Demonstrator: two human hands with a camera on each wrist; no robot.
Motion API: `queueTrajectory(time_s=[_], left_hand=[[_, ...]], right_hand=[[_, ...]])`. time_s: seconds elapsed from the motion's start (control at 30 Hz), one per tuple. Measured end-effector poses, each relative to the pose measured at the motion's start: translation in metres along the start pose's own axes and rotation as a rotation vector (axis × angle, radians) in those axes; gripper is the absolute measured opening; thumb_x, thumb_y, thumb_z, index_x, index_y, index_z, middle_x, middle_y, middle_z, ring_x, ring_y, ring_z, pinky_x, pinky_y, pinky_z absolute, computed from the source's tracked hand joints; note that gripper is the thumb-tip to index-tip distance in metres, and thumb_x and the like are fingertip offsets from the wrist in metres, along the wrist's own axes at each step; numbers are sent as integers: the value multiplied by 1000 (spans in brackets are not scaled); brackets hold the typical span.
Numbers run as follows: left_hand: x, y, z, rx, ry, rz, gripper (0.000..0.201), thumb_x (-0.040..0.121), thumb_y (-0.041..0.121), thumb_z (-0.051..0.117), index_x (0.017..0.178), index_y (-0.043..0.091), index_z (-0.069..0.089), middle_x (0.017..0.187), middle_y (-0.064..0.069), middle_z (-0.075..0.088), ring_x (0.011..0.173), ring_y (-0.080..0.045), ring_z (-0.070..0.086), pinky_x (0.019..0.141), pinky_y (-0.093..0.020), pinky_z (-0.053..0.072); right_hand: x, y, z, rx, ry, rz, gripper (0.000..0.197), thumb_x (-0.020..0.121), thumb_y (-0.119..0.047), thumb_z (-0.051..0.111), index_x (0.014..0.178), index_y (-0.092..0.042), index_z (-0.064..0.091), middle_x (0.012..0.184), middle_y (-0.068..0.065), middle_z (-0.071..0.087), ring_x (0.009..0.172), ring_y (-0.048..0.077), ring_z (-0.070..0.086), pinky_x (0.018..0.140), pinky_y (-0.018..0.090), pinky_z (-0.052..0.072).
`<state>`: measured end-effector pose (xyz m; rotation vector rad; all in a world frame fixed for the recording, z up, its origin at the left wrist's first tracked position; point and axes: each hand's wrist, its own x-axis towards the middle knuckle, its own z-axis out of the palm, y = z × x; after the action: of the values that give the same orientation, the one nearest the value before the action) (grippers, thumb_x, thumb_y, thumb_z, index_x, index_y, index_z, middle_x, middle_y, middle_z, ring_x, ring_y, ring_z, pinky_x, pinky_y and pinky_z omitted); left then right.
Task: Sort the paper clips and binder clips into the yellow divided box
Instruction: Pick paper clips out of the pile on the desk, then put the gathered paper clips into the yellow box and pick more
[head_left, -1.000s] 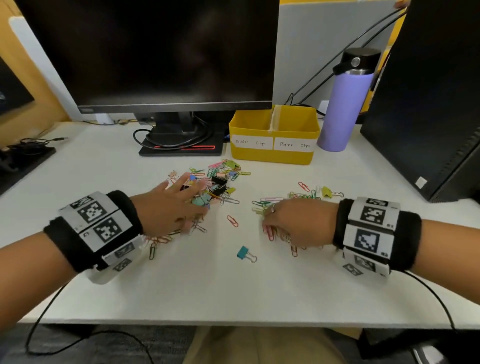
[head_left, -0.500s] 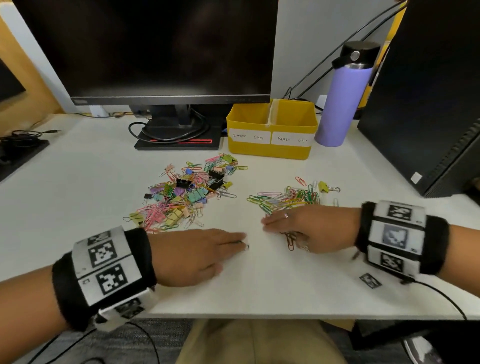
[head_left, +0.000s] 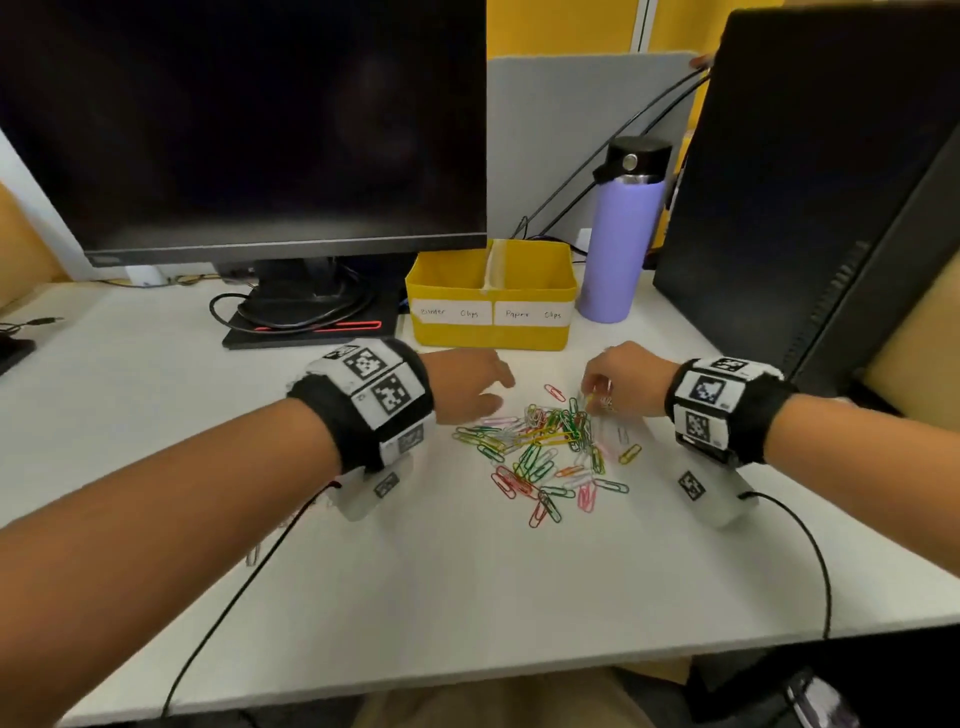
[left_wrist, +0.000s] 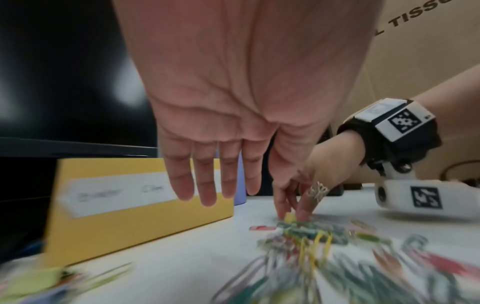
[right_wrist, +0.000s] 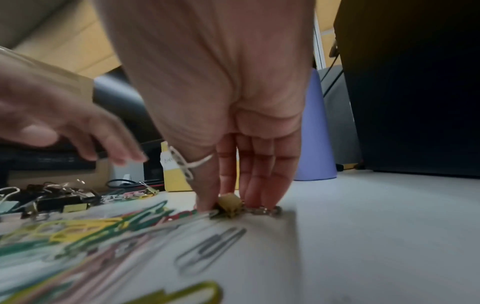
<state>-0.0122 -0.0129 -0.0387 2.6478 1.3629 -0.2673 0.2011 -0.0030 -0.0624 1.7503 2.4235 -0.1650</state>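
White table (head_left: 156, 415) now shows both hands forward — right hand (head_left: 621, 376) pinching a yellow binder clip (right_wrist: 230, 202), left hand (head_left: 462, 382) relaxed, empty — sorting begins.

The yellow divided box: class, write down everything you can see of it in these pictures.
The yellow divided box is a low, open-topped rectangular tub, plastic by its look, standing upright on the white desk between the monitor stand and the purple bottle. A pale divider splits it into two compartments. White handwritten labels on the front read "Binder Clips" on the left half and "Paper Clips" on the right. No clips show inside. Neither hand touches it.
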Motion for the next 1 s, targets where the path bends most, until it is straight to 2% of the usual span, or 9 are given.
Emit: queueTrajectory(time_s=[0.23,0.33,0.43,0.5,0.53,0.6,0.7,0.9,1.0], left_hand=[[65,60,-1,247,-134,172,49,102,6,24,147,-7,7,159,-15,11,147,-21,14,105,-18,6],[68,56,9,234,-83,376,41,102,10,21,135,-10,34,134,-30,50,123,-29,56,102,-27,30],[86,26,39,161,10,568,20,85,13,32,100,6,44,90,-24,59,62,-30,72,42,-24,52],[56,30,29,111,-221,438,35,97,23,32,123,1,40,120,-31,52,97,-36,68,69,-34,60],[41,35,25,102,-258,356,53,98,38,34,139,4,31,142,-26,39,124,-35,52,98,-38,50],[25,33,31,93,-316,144,88,82,66,44,150,19,15,158,-10,12,143,-32,20,119,-39,20],[5,40,34,74,-288,84,102,65,74,57,148,29,18,151,-7,22,137,-33,25,114,-46,27],[-6,41,37,-20,-83,-79,62,78,46,67,130,18,45,126,-11,44,114,-31,49,93,-36,43],[-5,34,32,-57,-21,-89,42,86,30,63,124,15,55,125,-12,53,117,-26,50,93,-29,42]], right_hand=[[0,22,-8,110,-20,137,38,90,-17,54,126,-6,49,125,14,58,117,28,51,92,30,41],[-11,44,-2,118,-53,214,45,87,-26,60,126,-9,46,122,15,59,114,29,51,91,32,41],[-29,44,-2,82,53,168,43,83,-30,65,120,-13,53,116,9,57,104,26,53,86,33,43],[-39,33,-1,86,73,57,43,78,-26,70,117,-12,56,106,7,56,90,21,51,82,29,42],[-43,27,2,92,6,9,46,76,-24,72,117,-12,56,105,6,56,87,20,49,83,25,41],[-48,15,10,126,-150,-7,69,66,-33,80,124,-15,48,114,7,50,93,21,47,91,27,43],[-37,-3,14,164,-182,-19,94,58,-35,85,135,-21,32,120,11,42,109,27,49,96,33,44],[-15,-25,6,233,-184,-68,56,67,-28,82,113,-12,55,78,-3,48,85,21,48,62,22,39],[-17,-27,5,204,-168,-49,47,75,-31,75,111,-5,59,86,0,50,83,17,44,55,18,33]])
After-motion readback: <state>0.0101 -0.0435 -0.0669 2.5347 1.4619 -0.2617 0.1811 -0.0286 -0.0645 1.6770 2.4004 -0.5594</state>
